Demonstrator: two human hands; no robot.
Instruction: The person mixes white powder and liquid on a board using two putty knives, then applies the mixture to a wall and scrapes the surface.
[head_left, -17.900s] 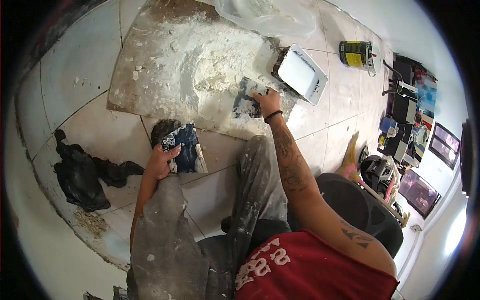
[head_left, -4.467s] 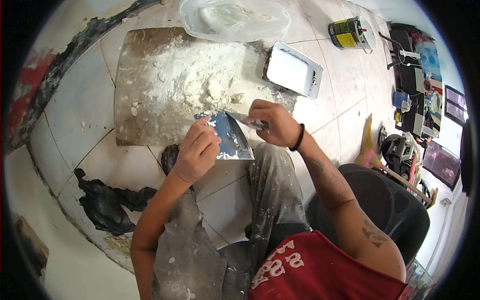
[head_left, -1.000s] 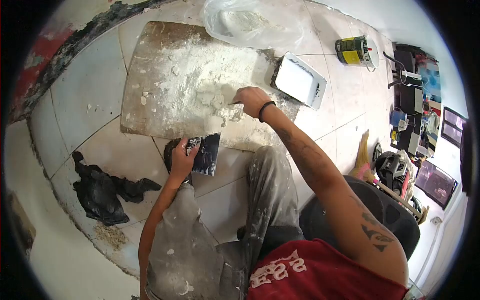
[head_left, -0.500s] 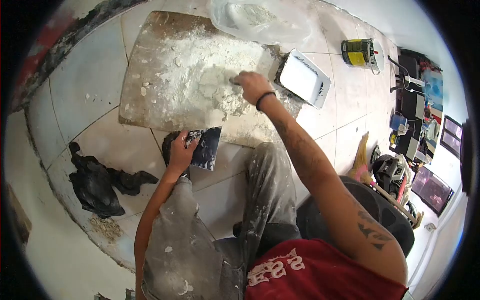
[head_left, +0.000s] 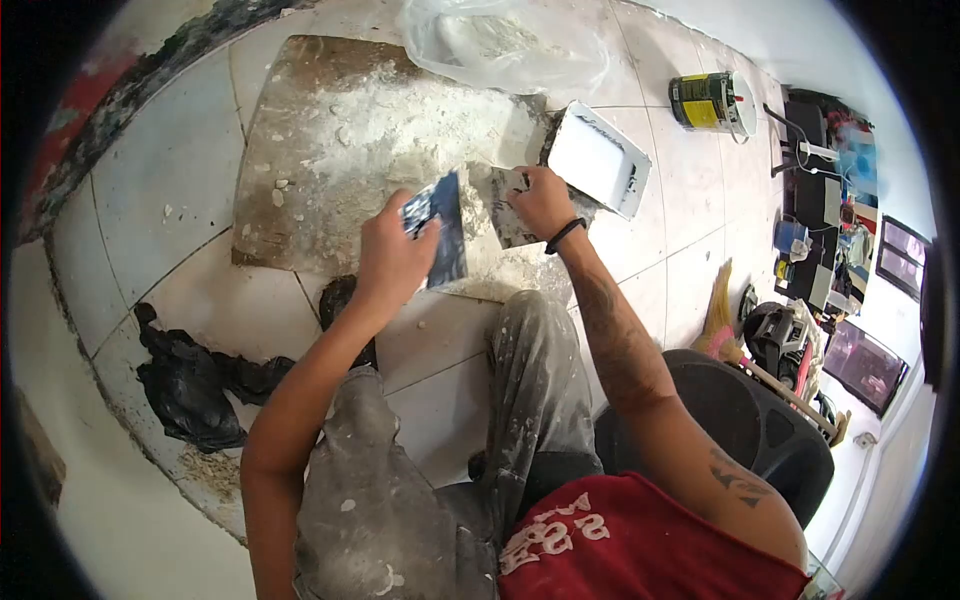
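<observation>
My left hand [head_left: 393, 250] is closed around a wide dark-blue scraper [head_left: 449, 228] with whitish smears, held up over the front of a board [head_left: 268, 215]. Just to its right, my right hand [head_left: 545, 207] grips a second flat scraper [head_left: 510, 232], grey and coated with residue, low over the board. The two blades are close together and angled toward each other. Pale, crumbly plaster [head_left: 425, 160] is spread across the middle of the board, partly hidden by the left blade.
Right of the board stands a white rectangular tray [head_left: 600, 160]. A clear plastic bag [head_left: 500, 45] of pale powder lies beyond it. A paint bucket [head_left: 705, 101] rests on the tiles at upper right. Black plastic [head_left: 190, 385] lies at left; a broom [head_left: 722, 315] and black chair [head_left: 715, 405] are at right.
My left hand has lifted its scraper up and right, from beside my foot to over the board. My right hand has drawn back rightward and nearer me, and its scraper blade now shows.
</observation>
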